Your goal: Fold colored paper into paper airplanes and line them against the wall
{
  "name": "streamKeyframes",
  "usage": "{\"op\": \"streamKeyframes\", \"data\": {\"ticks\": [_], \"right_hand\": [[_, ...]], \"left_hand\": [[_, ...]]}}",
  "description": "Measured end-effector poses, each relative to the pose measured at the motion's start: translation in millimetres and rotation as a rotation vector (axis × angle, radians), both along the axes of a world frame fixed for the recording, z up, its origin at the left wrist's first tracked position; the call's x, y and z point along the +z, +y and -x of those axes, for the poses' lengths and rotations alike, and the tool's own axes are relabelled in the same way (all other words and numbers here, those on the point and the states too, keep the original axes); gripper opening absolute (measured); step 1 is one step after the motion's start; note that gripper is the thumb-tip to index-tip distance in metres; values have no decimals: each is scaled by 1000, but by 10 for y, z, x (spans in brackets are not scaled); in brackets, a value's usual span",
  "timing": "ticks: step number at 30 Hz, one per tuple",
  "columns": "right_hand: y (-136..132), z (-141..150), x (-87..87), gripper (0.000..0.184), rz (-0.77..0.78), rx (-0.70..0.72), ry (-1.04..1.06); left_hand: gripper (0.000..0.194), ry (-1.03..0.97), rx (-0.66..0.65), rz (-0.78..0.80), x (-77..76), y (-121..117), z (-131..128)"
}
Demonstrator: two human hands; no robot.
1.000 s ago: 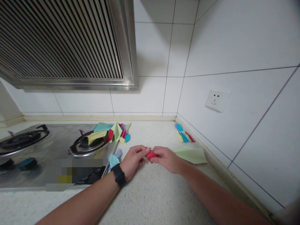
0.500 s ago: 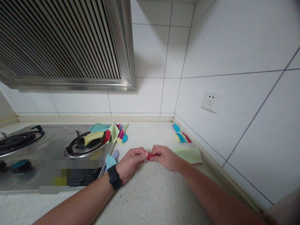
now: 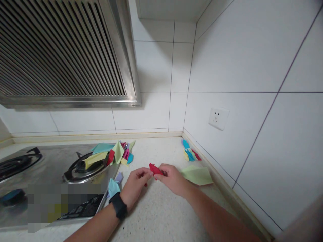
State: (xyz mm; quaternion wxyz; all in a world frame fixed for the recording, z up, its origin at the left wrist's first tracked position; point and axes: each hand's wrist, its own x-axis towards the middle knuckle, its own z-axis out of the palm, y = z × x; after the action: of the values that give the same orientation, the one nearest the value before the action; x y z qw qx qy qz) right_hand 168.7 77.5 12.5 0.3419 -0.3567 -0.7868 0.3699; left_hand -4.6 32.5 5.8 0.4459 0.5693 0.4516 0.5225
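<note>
Currently, the red paper (image 3: 155, 170) is at lower centre of the frame, over the surface (image 3: 151, 218), the left hand (image 3: 135, 186) and right hand (image 3: 171, 179) both pinching it; its pointed end is newly exposed, suggesting shaping remains in progress.

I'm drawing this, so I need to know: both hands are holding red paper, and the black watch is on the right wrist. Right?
Not quite: the head view shows the black watch on the wrist of the left hand. Both that and the right hand do hold the red paper.
</note>
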Motion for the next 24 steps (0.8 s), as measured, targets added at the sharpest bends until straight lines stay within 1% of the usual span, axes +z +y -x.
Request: {"op": "streamKeyframes", "data": {"ticks": [3, 4, 6, 9, 12, 15, 18, 21, 24], "right_hand": [[21, -25, 10, 19, -24, -86, 52], [31, -43, 21, 21, -59, -138, 83], [59, -90, 52, 18, -158, -251, 143], [122, -167, 85, 14, -266, -410, 225], [185, -217, 67, 11, -315, -507, 257], [209, -230, 23, 7, -393, -535, 211], [186, -222, 4, 11, -495, -526, 143], [149, -214, 28, 13, -561, -491, 78], [126, -216, 63, 13, -609, -450, 25]], "left_hand": [[35, 14, 11, 18, 23, 111, 1], [36, 8, 18, 33, 54, 185, -6], [38, -4, 29, 62, 142, 399, -49], [41, 24, 2, 59, 279, 872, -214], [43, 87, 21, 86, 329, 1437, -484], [42, 137, 36, 111, 263, 1980, -778], [39, 222, 53, 137, 131, 2422, -1012], [33, 342, 74, 153, -5, 2728, -1157], [27, 477, 98, 138, -109, 2903, -1231]]}}
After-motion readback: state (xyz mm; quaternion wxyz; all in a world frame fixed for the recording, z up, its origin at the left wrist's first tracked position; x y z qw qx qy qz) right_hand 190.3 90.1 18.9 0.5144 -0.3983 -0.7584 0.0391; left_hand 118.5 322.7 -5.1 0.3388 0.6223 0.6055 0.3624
